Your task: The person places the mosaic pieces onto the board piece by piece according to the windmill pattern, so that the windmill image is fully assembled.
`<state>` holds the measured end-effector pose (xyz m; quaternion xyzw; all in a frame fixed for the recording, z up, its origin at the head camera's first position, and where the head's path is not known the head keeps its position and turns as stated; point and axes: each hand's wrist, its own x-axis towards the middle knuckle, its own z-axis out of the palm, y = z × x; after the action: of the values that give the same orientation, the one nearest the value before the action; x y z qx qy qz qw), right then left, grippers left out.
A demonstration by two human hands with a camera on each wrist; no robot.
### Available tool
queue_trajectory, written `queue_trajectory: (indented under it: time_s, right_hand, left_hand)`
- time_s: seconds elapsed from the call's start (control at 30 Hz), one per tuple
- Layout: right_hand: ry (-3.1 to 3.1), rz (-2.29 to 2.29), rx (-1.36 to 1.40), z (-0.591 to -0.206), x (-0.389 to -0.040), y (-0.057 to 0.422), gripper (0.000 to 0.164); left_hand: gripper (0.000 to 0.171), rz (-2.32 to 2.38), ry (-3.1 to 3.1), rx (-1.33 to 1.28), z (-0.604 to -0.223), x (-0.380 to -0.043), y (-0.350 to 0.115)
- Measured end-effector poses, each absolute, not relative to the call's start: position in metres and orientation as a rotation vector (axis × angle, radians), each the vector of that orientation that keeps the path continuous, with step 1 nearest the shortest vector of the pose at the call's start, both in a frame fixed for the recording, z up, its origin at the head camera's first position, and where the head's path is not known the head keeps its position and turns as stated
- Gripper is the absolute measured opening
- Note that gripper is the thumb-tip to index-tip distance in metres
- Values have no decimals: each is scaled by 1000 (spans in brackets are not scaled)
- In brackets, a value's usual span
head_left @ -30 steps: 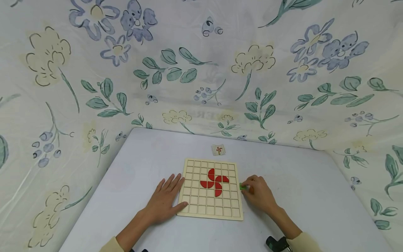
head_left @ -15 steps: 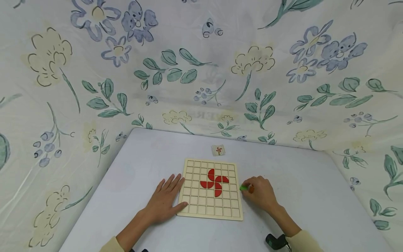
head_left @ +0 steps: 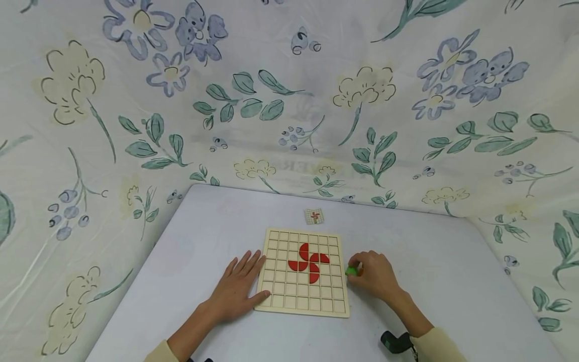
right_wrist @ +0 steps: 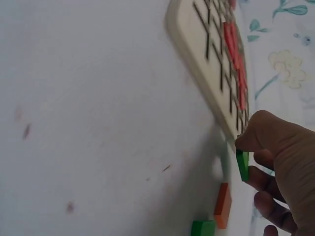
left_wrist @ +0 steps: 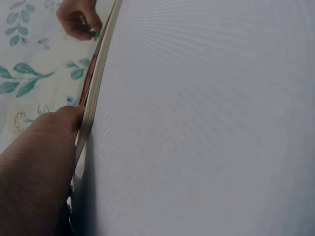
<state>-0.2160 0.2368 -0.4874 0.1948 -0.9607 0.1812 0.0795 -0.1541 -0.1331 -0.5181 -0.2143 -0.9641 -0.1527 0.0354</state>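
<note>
A pale wooden grid board (head_left: 289, 302) lies on the white table, with red pieces (head_left: 304, 251) set in a pinwheel shape. Along its left side rests my left hand (head_left: 237, 286), fingers spread, fingertips at the edge and thumb over the lower-left part. Just off the right edge, my right hand (head_left: 373, 274) pinches a small green block (right_wrist: 242, 163) between thumb and fingers. Below that hand, in the right wrist view, an orange block (right_wrist: 223, 205) and another green block (right_wrist: 203, 228) sit on the table. In the left wrist view, the left thumb (left_wrist: 69, 117) lies against the board's rim.
Behind the board lies a small card (head_left: 314, 216) printed with a grid and a red figure. A floral cloth (head_left: 289, 125) hangs beyond the table's far edge. A black device (head_left: 395, 343) is at the right wrist, near the sleeve.
The green block has turned in my right hand's fingers and shows a broader face. The orange block is now mostly covered by the hand in the head view. My left hand stays put.
</note>
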Motion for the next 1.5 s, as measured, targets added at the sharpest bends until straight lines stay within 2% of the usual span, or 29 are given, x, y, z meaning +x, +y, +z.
queue_trajectory:
  time_s: [0.3,0.73,1.0,1.5]
  right_hand:
    - [-2893,673,604,-478,-212,220,18]
    - [-2759,737,953,-484,-214,169,17]
    - [-2679,703,1064,-483,-214,148,13]
    - [-2667,573,1193,-488,-214,137,8]
  left_hand:
    - [85,-450,-2973,-669,-518,-155,-133]
    - [87,-479,-2981,-665,-521,-155,-136]
    - [86,-485,-2963,-671,-521,-155,-135]
    - [87,-461,-2979,-672,-523,-156,-135]
